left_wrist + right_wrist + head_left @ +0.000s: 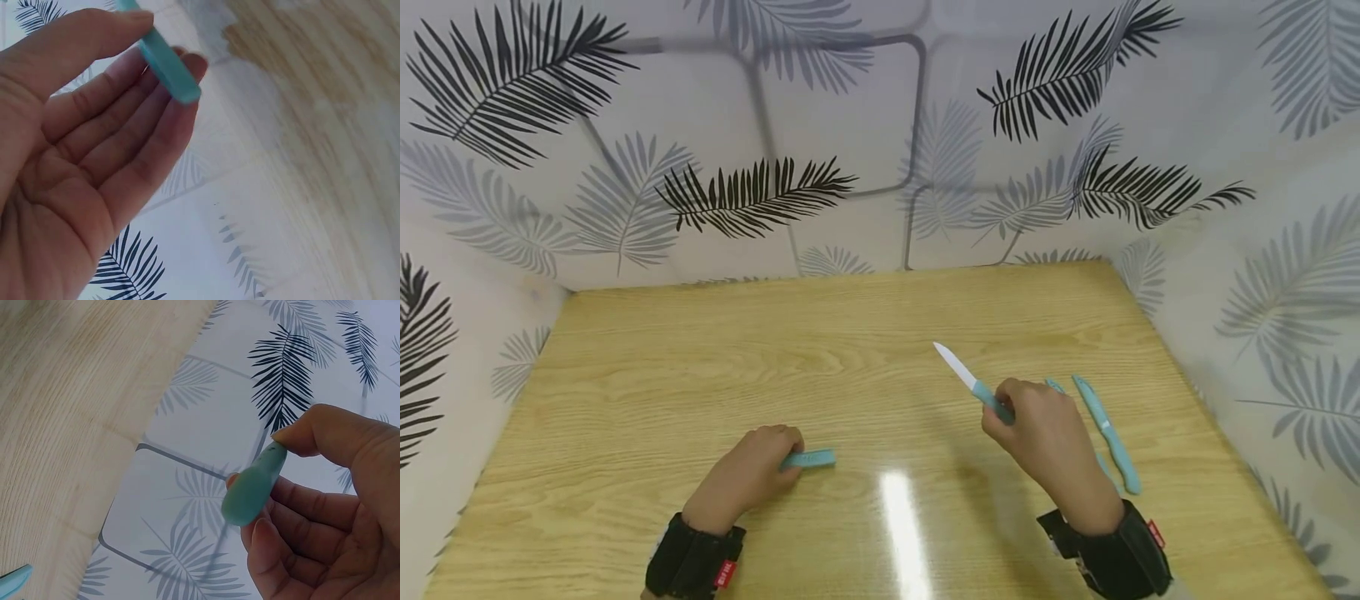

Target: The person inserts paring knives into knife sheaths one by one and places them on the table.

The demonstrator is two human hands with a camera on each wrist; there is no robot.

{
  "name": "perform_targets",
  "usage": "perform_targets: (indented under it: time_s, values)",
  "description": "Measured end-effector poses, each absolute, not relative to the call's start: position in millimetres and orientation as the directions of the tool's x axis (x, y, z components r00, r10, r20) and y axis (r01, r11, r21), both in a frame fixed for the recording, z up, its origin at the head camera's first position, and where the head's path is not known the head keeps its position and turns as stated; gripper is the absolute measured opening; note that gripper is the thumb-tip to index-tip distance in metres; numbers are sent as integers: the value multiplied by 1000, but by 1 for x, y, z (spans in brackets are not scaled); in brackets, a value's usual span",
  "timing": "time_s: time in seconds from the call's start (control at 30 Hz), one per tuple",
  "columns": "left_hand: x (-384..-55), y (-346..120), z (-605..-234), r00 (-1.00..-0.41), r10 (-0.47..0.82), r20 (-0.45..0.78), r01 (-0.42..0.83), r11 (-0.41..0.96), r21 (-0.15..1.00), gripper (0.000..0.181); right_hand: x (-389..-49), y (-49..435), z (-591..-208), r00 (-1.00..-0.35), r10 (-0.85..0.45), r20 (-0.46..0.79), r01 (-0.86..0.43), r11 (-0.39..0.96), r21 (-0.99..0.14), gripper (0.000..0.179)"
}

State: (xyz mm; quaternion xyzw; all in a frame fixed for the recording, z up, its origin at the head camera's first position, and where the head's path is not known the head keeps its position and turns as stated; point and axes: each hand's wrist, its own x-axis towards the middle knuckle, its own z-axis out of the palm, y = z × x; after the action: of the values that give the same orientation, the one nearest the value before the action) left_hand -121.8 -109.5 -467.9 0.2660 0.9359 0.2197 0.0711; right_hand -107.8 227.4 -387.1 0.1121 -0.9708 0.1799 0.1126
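My right hand [1048,429] grips a paring knife [955,365] by its teal handle. Its bare white blade points up and to the left, away from me. In the right wrist view the rounded handle end [247,497] sits between thumb and fingers. On the left, my left hand [756,471] pinches a narrow teal blade sheath [816,458], whose free end points right toward the middle of the table. The left wrist view shows the sheath [167,69] between thumb and fingertips, with the palm uncovered. Sheath and blade are well apart.
Right of my right hand, a teal knife in its sheath [1107,429] lies on the wooden table [737,350]. Another teal piece [1107,472] beside it is mostly hidden by that hand. Leaf-patterned cloth [865,125] rises behind the table and along its sides.
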Motion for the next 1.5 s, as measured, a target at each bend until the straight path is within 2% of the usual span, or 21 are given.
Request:
perform_targets:
  time_s: [0.1, 0.23, 0.37, 0.6, 0.9, 1.13, 1.5]
  values:
    - [-123, -108, -467, -851, 525, -22, 457, 762, 459, 13, -108, 228, -388, -949, -179, 260, -261, 909, -325, 6]
    - [-125, -108, -464, -837, 543, 73, 523, 752, 400, 25, -110, 228, -388, -944, -186, 271, -270, 909, -317, 7]
    - [-127, -109, -457, -819, 551, 161, 568, 736, 368, 25, -110, 228, -388, -943, -188, 275, -276, 904, -326, 7]
    - [-134, -119, -437, -781, 570, 255, 623, 686, 376, 31, -109, 227, -389, -952, -184, 245, -264, 898, -352, 7]
    - [-138, -118, -415, -709, 524, 472, 697, 624, 353, 39, -106, 225, -389, -953, -189, 238, -267, 895, -358, 7]
    - [-137, -114, -416, -683, 516, 517, 712, 626, 316, 39, -106, 222, -388, -950, -212, 228, -284, 891, -355, 8]
    - [-133, -105, -416, -632, 567, 529, 757, 599, 262, 41, -103, 209, -392, -881, -385, 273, -463, 821, -334, 5]
